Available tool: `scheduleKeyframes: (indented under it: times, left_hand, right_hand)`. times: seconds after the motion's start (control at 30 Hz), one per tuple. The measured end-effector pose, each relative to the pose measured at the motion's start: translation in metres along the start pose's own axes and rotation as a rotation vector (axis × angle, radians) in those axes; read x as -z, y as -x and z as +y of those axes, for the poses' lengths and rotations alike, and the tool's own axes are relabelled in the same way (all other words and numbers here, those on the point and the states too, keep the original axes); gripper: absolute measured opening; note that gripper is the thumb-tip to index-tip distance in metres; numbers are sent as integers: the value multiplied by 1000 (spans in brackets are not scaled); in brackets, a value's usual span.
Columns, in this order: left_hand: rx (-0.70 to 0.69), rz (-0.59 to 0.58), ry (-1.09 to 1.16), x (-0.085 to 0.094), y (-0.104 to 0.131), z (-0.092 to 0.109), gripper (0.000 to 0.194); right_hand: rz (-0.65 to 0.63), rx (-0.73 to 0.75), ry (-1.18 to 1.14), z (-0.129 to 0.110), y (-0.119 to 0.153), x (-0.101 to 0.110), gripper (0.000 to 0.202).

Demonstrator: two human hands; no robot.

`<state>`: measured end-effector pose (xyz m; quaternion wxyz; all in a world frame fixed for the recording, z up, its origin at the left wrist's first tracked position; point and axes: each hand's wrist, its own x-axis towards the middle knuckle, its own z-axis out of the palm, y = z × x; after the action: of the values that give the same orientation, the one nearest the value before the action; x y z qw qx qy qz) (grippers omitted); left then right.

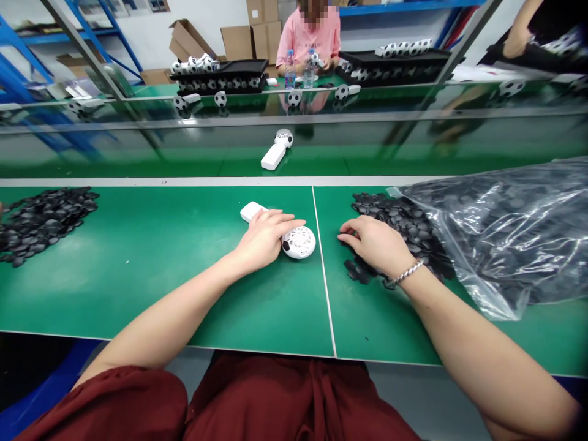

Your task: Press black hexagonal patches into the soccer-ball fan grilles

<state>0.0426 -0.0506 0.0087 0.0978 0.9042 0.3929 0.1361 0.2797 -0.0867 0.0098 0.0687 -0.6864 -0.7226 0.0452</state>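
Observation:
My left hand (pixel 269 239) is closed over the neck of a white handheld fan (pixel 301 246) that lies on the green table. Its round head is patterned like a football, with a vented face and a black patch; the white handle end pokes out beyond my fingers. To the right, my right hand (pixel 374 242) is at the edge of a pile of black plastic pieces (pixel 413 223), thumb and fingertips brought together in a pinch. Whatever is between those fingertips is too small to make out. A few loose black pieces (pixel 357 271) lie just below this hand.
A clear plastic bag (pixel 519 239) of black pieces covers the right side. Another black pile (pixel 46 220) sits far left. Beyond the white strip, a second football fan (pixel 277 150) lies on a dark belt. Across it, a person in pink (pixel 310 37) works between black trays (pixel 220 76).

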Motion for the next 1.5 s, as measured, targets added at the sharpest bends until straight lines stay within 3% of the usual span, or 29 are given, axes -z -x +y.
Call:
scheduleKeyframes:
  times: [0.33,0.57,0.9,1.1,1.3,1.5]
  left_hand:
    - [-30,16,-138,-1,-1,1,53]
    - [-23,-16,-118,0,1,4,55]
    - [-25,-54,-39,4,1,7,58]
    - [-37,-60,-10,6,3,6,61]
    - [-9,-64,2,5,3,8,63]
    - [-3,-69,5,6,2,8,63]
  right_hand:
    - [-97,-78,-34,3,-1,-4,17]
    - [-123,-29,-66,7,-3,-5,10]
    - [-59,47,-233,6,-4,-4,4]
    - [81,135,-367,-1,-1,-1,11]
    - [73,234,-434,-8,2,-2,25]
    - [83,221,-683,-15,7,0,18]
